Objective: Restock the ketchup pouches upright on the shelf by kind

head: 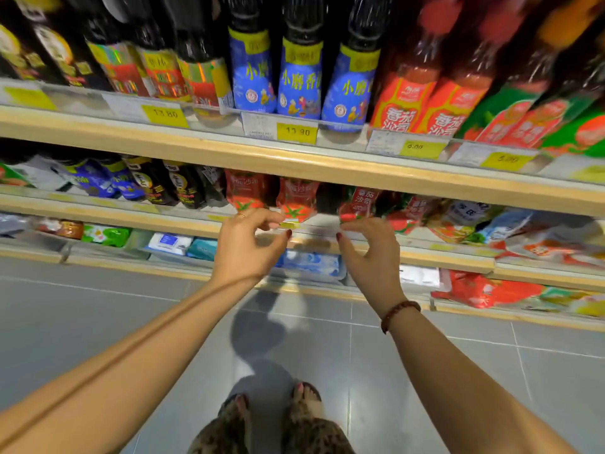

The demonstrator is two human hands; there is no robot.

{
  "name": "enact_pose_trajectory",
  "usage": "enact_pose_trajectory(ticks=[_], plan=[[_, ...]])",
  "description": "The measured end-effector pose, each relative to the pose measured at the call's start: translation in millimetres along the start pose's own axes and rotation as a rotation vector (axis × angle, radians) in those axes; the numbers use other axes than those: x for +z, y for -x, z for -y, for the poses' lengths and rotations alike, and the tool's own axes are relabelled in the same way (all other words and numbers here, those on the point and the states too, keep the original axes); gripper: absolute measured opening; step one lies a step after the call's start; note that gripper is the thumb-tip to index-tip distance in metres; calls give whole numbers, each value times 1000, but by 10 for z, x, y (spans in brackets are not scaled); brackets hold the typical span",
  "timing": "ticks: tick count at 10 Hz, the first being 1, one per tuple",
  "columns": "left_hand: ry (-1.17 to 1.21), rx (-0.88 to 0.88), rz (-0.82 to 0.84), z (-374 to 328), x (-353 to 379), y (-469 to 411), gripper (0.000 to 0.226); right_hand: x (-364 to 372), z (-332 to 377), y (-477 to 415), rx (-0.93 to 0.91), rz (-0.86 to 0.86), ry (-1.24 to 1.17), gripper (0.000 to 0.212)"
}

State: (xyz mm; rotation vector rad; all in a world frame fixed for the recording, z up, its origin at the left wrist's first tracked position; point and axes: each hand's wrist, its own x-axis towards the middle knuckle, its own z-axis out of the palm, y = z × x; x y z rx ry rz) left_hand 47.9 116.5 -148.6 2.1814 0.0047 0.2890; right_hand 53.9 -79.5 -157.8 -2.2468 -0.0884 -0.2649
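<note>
Two red ketchup pouches with a tomato picture (246,191) (296,199) stand upright on the second shelf (183,221). A darker red-and-green pouch (358,203) stands to their right, with more tomato pouches (412,213) leaning beyond it. My left hand (248,247) hovers just below the two red pouches, fingers loosely curled, holding nothing. My right hand (370,250) is a little to the right, its fingertips at the bottom edge of the darker pouch; whether it touches is unclear.
The upper shelf (294,162) overhangs the pouches and carries dark sauce bottles (248,77) and red ketchup bottles (402,93). Dark pouches (157,185) stand left of the ketchup. Lower shelves hold flat packets (307,262). Grey tile floor (98,309) lies below.
</note>
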Motion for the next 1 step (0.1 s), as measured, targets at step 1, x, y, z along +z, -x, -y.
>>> enact_pose_trajectory(ticks=[1], plan=[[18, -43, -22, -475, -254, 176, 13, -399, 405, 97, 78, -24, -105, 9]])
